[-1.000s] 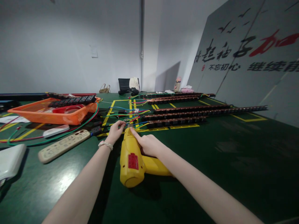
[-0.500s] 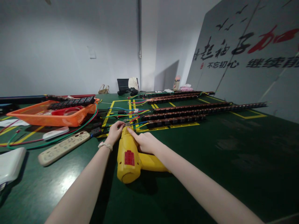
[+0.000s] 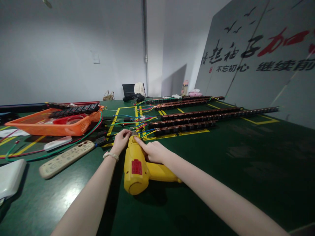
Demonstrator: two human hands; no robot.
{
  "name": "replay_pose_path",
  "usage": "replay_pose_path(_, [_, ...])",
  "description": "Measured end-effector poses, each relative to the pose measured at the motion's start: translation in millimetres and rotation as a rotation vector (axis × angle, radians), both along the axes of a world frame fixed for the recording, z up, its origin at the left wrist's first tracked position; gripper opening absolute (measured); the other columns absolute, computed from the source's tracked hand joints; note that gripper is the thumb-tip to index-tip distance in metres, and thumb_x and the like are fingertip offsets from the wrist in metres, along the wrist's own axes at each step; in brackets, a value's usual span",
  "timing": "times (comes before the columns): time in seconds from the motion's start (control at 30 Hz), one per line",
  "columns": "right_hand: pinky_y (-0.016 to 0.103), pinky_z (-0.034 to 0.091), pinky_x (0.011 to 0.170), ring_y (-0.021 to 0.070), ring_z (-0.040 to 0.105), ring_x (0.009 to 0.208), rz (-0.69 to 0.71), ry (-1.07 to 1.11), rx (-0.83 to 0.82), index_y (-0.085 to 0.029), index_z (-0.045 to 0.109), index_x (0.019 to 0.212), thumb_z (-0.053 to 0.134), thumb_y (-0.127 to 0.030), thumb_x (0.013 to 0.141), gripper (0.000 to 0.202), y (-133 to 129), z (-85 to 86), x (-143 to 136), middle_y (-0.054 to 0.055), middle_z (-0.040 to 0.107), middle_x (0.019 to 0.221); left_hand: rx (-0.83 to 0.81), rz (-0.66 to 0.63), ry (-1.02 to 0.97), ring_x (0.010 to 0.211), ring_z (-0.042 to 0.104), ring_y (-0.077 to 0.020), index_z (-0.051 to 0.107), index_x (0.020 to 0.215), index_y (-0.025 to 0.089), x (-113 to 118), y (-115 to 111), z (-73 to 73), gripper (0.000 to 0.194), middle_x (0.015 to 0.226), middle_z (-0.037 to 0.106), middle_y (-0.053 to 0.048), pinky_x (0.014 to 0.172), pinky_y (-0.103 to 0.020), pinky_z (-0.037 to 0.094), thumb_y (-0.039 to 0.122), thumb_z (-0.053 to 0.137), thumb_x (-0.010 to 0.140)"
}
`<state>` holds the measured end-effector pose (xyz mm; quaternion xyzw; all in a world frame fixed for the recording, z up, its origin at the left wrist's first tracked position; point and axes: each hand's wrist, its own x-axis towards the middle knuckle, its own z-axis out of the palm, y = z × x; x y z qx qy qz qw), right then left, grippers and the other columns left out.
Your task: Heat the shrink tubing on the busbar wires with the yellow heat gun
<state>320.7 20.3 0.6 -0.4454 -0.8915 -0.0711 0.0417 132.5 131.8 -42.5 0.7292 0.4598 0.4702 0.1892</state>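
A yellow heat gun (image 3: 136,164) lies on its side on the green table, its rear end towards me and its handle pointing right. My right hand (image 3: 154,151) is closed over it where handle and body meet, with a finger stretched along the top of the body. Beside the gun's front end, my left hand (image 3: 122,141) has its fingers pinched together, and what they hold is hidden. Coloured wires (image 3: 145,126) spread just beyond both hands from the ends of long dark strips (image 3: 187,127) with copper-coloured edges.
On the left, an orange basket (image 3: 73,130) holds black parts and red items. In front of it are a beige power strip (image 3: 66,159), a green wire and a white box (image 3: 11,177). Far back stand a bottle (image 3: 184,88) and a pink tissue pack (image 3: 195,93).
The view has shifted slightly. Both hands and the heat gun keep practically the same positions relative to each other.
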Motion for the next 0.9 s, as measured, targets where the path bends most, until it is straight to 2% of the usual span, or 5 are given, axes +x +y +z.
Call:
replay_pose_path(0.53, [0.031, 0.044, 0.062, 0.0258, 0.065, 0.076, 0.004, -0.064, 0.022, -0.008, 0.000, 0.146, 0.050, -0.016, 0.075, 0.087, -1, 1.8, -1, 0.014, 0.069, 0.089, -0.025, -0.012, -0.080, 0.072, 0.061, -0.0192, 0.063, 0.079, 0.016, -1, 5, -5.1, 0.023, 0.077, 0.067, -0.006, 0.070, -0.032, 0.047, 0.035, 0.051, 0.073])
replay_pose_path(0.9, [0.031, 0.042, 0.062, 0.0255, 0.064, 0.075, -0.022, -0.064, 0.039, -0.008, 0.000, 0.146, 0.050, -0.017, 0.073, 0.089, -5, 2.2, 19, 0.013, 0.069, 0.087, -0.098, -0.052, -0.162, 0.066, 0.062, -0.0177, 0.062, 0.080, 0.016, 3, 5, -7.3, 0.021, 0.075, 0.066, -0.005, 0.066, -0.032, 0.050, 0.034, 0.053, 0.074])
